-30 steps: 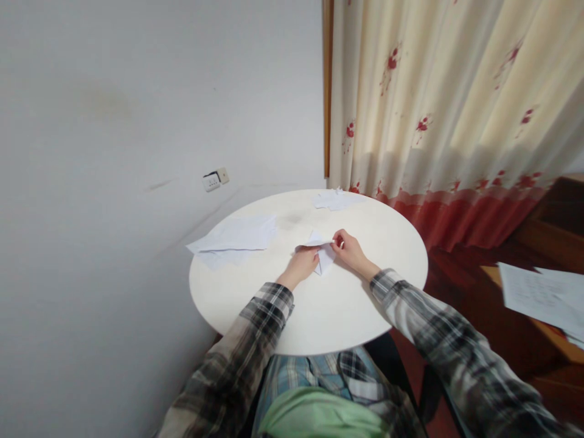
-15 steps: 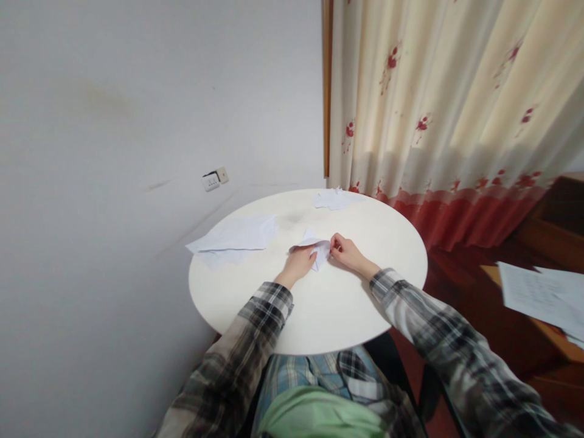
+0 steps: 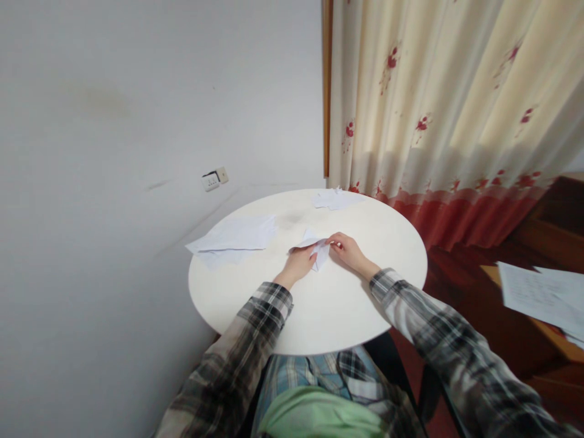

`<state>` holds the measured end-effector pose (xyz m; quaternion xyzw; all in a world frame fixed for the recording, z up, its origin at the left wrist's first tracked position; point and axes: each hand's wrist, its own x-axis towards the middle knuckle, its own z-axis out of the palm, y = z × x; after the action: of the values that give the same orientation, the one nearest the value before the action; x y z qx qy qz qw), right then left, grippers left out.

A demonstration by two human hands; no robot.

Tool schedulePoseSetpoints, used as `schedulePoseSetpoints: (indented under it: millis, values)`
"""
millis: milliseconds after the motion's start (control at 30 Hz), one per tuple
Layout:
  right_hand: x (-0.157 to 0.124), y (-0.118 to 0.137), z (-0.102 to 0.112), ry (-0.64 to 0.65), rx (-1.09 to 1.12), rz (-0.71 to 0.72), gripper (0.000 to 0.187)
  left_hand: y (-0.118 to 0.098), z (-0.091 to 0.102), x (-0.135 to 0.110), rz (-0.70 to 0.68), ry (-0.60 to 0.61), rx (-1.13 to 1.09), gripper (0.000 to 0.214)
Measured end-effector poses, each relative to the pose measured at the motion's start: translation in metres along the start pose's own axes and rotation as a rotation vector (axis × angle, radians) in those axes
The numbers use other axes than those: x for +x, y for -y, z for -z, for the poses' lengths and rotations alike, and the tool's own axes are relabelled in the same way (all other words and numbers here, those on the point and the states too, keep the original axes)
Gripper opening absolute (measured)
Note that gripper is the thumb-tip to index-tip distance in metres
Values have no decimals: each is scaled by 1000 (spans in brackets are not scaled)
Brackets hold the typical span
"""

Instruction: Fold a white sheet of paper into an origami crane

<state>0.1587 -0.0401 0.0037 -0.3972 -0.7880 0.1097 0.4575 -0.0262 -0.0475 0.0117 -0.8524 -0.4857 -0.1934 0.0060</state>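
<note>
Both hands are down on the round white table [image 3: 319,316], meeting over a small folded paper [image 3: 318,249] near the middle of the top, a little toward the far side. The left hand [image 3: 300,263] lies over the paper's near-left part, fingers curled down and pressing it to the table; how tightly they close I cannot tell, since the back of the hand hides them. The right hand [image 3: 347,249] comes in from the right, thumb and forefinger pinched on the paper's right edge, the other fingers tucked in. The paper itself runs roughly from the near right to the far left, with one narrow tip poking out toward the far left past the left hand and a second corner pointing down toward the person between the two hands; its exact folds are too small to make out. Off to the left, a loose stack of sheets [image 3: 235,237] hangs over the table's edge, well apart from the hands. At the far rim sits a crumpled bit of paper [image 3: 333,198], close to the curtain [image 3: 438,121]. Both plaid sleeves [image 3: 255,328] reach in from below.
</note>
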Motion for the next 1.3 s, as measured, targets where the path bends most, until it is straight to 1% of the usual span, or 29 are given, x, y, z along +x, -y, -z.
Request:
schedulePoseSetpoints:
  millis: [200,300,500,700,867,967,1300]
  values:
    - [-1,2,0,28,53,45,34,2,-3,1,-7,35,25,42]
    - [-1,4,0,15,49,16,35,3,-6,3,-11,30,12,44]
    - [-1,8,-1,-6,52,-58,38,4,-9,3,26,1,-23,51]
    - [-1,10,1,-37,64,-65,37,4,-10,3,50,-20,-64,52]
    - [-1,7,2,-74,120,-93,29,5,-9,2,48,-5,-115,53]
    - [-1,8,1,-86,113,-108,25,5,-9,2,43,-5,-131,54]
    - [0,15,4,-40,84,-67,12,6,-10,2,33,-1,-165,57]
